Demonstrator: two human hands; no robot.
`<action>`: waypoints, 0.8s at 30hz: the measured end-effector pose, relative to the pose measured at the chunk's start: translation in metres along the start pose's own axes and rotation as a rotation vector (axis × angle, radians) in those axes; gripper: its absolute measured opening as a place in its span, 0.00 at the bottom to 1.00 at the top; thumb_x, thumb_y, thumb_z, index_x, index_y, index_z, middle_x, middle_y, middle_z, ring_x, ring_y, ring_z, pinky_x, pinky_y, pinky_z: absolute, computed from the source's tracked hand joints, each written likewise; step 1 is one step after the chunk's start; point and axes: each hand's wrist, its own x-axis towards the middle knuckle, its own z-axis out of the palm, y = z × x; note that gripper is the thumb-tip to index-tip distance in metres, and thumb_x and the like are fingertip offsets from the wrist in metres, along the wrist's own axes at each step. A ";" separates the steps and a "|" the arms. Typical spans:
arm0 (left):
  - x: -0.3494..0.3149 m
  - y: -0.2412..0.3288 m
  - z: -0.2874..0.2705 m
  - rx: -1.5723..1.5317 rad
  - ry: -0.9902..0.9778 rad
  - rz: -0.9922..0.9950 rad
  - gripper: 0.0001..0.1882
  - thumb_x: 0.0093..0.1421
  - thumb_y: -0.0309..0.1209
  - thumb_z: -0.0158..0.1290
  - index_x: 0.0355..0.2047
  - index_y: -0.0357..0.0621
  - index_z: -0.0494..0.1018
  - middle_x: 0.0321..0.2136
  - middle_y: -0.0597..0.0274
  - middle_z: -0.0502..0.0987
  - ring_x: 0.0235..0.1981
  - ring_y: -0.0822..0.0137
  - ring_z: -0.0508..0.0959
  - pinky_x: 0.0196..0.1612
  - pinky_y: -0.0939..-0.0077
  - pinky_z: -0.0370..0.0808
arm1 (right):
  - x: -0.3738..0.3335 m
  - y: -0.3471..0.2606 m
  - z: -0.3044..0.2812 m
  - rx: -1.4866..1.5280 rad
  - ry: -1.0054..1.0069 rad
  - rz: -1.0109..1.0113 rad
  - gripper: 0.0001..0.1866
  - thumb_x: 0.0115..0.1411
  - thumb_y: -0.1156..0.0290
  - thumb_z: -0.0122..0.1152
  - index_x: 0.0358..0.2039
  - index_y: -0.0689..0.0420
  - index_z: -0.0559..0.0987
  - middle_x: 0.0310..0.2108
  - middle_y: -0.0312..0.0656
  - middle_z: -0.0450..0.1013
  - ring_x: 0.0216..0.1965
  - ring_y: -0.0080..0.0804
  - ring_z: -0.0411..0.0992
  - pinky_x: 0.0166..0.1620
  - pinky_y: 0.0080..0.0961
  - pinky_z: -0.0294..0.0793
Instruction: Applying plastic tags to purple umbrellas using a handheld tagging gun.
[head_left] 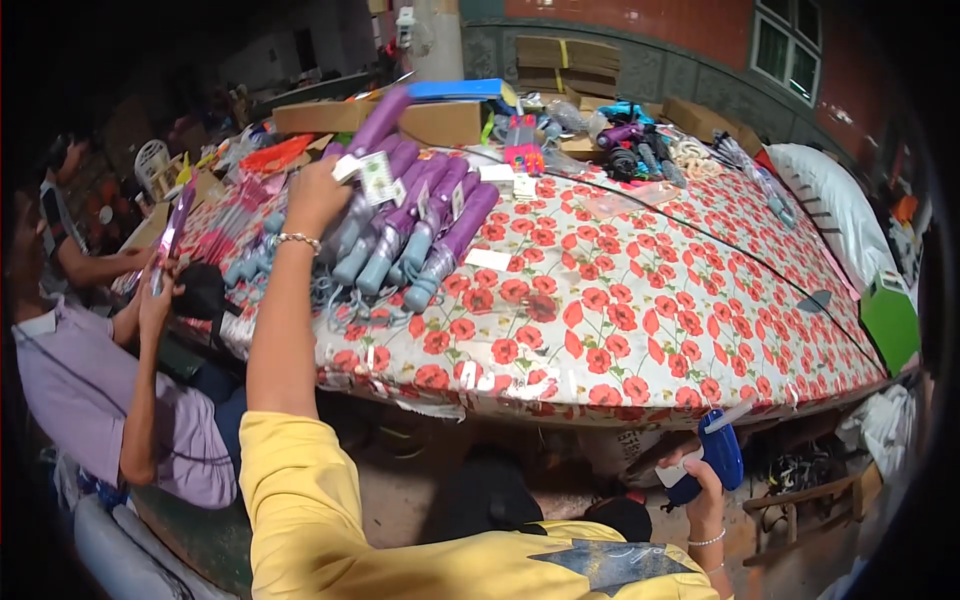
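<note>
My left hand (316, 198) reaches over the pile on the table, its fingers closed round a folded purple umbrella (376, 122). This umbrella is blurred and tilts up to the right; its lower end is hidden. A white printed tag (378, 178) hangs beside my fingers. Below and right of the hand lie several purple folded umbrellas (456, 228) with grey handles, some with white tags. Low at the right, in front of the table edge, my right hand (706, 492) grips a blue tagging gun (722, 452). A white card (678, 468) shows at that hand.
A flowered cloth covers the table (620, 330). A black cable (690, 222) crosses it. Cartons (440, 122), dark umbrellas (640, 150) and a white sack (822, 190) line the far side. At the left a co-worker (110, 400) holds a purple umbrella (176, 225).
</note>
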 end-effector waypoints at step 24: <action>-0.245 0.254 0.010 -2.645 -1.242 -0.622 0.27 0.58 0.32 0.43 0.58 0.40 0.61 0.46 0.49 0.73 0.40 0.53 0.76 0.39 0.64 0.74 | 0.004 -0.001 0.034 0.104 -0.252 -0.052 0.21 0.54 0.76 0.63 0.49 0.57 0.69 0.33 0.37 0.74 0.33 0.22 0.70 0.39 0.16 0.69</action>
